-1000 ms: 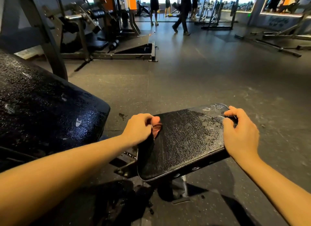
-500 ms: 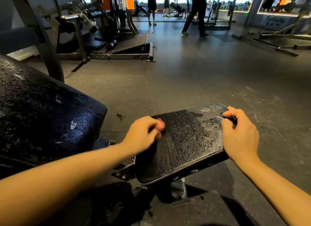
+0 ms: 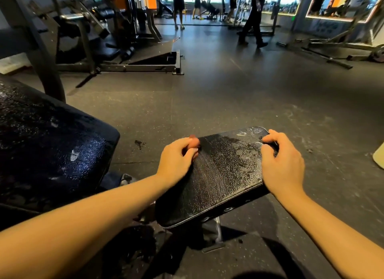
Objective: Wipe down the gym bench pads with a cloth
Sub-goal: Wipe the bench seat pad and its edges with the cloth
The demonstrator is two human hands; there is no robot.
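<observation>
On dark rubber gym floor (image 3: 228, 95), cracked black vinyl seat pad (image 3: 220, 174): left hand (image 3: 176, 160) clutched reddish cloth (image 3: 194, 142), right hand (image 3: 282, 164) gripped pad's far corner.

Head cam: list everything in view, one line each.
seat pad: 1, black, centre, whitish residue towards its right
back pad: 1, black, left, speckled surface
cloth: 1, pinkish-red, bunched at seat pad's far left corner
weight machine: 1, dark, back left
floor frame: 1, dark, back right
people: several, dark clothes, far back
pale object: 1, cream, right edge, cut off
floor: 1, grey
left hand: 1, grips cloth on seat pad
right hand: 1, grips seat pad's right edge
</observation>
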